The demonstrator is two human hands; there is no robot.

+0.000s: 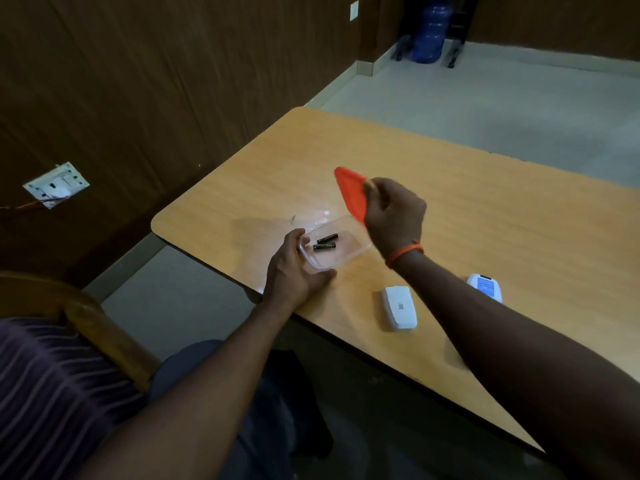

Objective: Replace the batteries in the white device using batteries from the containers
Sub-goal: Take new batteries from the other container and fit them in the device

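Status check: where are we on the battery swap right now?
Done: the orange lid is off the clear container, lifted in the right hand. In hand: the left hand steadies the container, two batteries still inside. Left: take them out and fit them; the white device lies untouched on the table.

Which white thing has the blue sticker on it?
The far white piece, half hidden behind the right forearm, has the blue label. The nearer white piece only has a tiny dark code mark.
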